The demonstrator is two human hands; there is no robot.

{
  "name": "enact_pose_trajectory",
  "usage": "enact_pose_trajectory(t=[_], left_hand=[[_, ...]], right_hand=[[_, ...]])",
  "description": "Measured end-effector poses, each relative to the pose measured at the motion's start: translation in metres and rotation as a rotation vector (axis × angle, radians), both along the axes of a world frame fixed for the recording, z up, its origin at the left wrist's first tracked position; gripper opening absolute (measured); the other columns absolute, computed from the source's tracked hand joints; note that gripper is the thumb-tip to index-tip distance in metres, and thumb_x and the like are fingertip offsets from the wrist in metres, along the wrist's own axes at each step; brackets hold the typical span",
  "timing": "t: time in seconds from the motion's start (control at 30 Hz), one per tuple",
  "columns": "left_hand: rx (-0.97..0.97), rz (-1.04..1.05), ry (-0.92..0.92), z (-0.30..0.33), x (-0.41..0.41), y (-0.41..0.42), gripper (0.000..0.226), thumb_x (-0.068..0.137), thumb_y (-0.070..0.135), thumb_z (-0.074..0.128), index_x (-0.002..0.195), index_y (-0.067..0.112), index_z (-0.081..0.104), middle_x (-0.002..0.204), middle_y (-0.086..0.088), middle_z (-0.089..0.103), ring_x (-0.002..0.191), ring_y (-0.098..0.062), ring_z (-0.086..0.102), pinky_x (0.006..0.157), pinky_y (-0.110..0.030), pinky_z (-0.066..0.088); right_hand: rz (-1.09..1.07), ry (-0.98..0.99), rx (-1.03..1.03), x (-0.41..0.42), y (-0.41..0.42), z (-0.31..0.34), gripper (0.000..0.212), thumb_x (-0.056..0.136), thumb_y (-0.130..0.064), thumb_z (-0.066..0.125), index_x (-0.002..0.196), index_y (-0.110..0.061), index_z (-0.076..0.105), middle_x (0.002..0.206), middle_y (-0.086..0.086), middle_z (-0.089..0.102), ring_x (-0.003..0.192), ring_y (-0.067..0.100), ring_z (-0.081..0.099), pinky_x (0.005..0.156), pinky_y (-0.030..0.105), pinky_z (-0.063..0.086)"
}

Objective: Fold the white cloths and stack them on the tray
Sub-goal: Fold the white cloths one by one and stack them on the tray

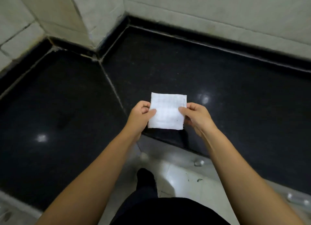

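Note:
A small square white cloth (pixel 167 111) is held up flat in the air over the front edge of a black stone counter (pixel 218 83). My left hand (pixel 140 114) pinches its left edge, thumb on top. My right hand (pixel 196 114) pinches its right edge the same way. The cloth looks folded to a compact square with faint grid lines. No tray shows in this view.
The black counter wraps around a corner, with a grouted seam (pixel 111 79) running between two slabs. Pale tiled walls (pixel 218 14) rise behind it. Below the counter edge lie a light floor (pixel 181 179) and my dark-clothed leg and foot (pixel 145 177).

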State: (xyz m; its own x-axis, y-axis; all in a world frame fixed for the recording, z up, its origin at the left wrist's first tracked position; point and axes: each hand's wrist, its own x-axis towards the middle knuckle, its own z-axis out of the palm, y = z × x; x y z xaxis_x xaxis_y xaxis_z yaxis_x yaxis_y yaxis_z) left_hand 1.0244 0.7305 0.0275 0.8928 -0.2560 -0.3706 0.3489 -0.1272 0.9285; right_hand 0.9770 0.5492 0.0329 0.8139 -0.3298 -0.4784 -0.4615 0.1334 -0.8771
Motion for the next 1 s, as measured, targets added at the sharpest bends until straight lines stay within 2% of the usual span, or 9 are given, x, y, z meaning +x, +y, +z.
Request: enact_pose_trajectory(t=[0.1,0.27,0.43,0.63,0.77,0.87,1.0], left_hand=[[-0.098,-0.161,0.034,0.005,-0.051,-0.066,0.014,0.092,0.000,0.053,0.091,0.013,0.058,0.086,-0.007,0.065,0.078,-0.019,0.063,0.070,-0.032,0.053],[-0.108,-0.469,0.094,0.008,-0.174,-0.183,0.010,0.094,0.004,0.053,0.089,0.010,0.059,0.086,-0.007,0.067,0.077,-0.020,0.063,0.069,-0.033,0.050],[-0.054,-0.785,0.094,0.012,-0.295,-0.289,0.008,0.094,0.006,0.052,0.090,0.009,0.058,0.085,-0.005,0.068,0.068,-0.014,0.063,0.050,-0.021,0.048],[0.004,-1.090,0.089,0.009,-0.411,-0.388,0.006,0.094,0.009,0.052,0.097,0.007,0.057,0.087,-0.004,0.066,0.071,-0.015,0.062,0.051,-0.020,0.051],[0.034,-1.242,0.079,0.004,-0.466,-0.459,0.011,0.095,0.010,0.052,0.102,0.004,0.056,0.090,-0.007,0.064,0.074,-0.016,0.061,0.052,-0.018,0.051],[-0.008,-1.302,0.077,0.006,-0.501,-0.524,0.009,0.094,0.007,0.051,0.101,0.005,0.056,0.088,-0.006,0.064,0.075,-0.016,0.060,0.057,-0.021,0.049],[-0.037,-1.354,0.079,0.022,-0.548,-0.622,0.006,0.093,0.007,0.052,0.092,0.009,0.058,0.087,-0.011,0.062,0.078,-0.021,0.057,0.064,-0.028,0.044]], right_hand=[[-0.209,-0.048,-0.006,-0.083,-0.053,0.006,0.008,0.090,-0.006,0.058,0.086,-0.008,0.065,0.081,0.007,0.068,0.068,0.019,0.065,0.056,0.028,0.055],[-0.527,-0.059,-0.025,-0.252,-0.135,0.010,0.009,0.091,-0.009,0.057,0.095,-0.006,0.065,0.090,0.013,0.066,0.079,0.026,0.062,0.071,0.040,0.053],[-0.884,-0.137,0.061,-0.415,-0.190,0.013,0.013,0.092,-0.008,0.055,0.090,-0.013,0.067,0.080,0.001,0.069,0.070,0.014,0.063,0.060,0.023,0.051],[-1.290,-0.193,0.106,-0.540,-0.226,0.004,0.016,0.092,-0.005,0.055,0.090,-0.016,0.066,0.081,0.000,0.068,0.072,0.013,0.063,0.059,0.019,0.051],[-1.416,-0.171,0.083,-0.599,-0.278,-0.002,0.014,0.092,-0.007,0.055,0.100,-0.012,0.066,0.089,0.002,0.069,0.077,0.014,0.064,0.063,0.024,0.051],[-1.466,-0.197,0.058,-0.635,-0.338,-0.001,0.014,0.092,-0.007,0.055,0.097,-0.013,0.066,0.086,0.001,0.069,0.072,0.011,0.065,0.057,0.020,0.051],[-1.489,-0.195,0.011,-0.681,-0.427,0.019,0.019,0.093,-0.005,0.054,0.108,-0.008,0.064,0.081,0.001,0.067,0.063,0.008,0.062,0.059,0.022,0.049]])
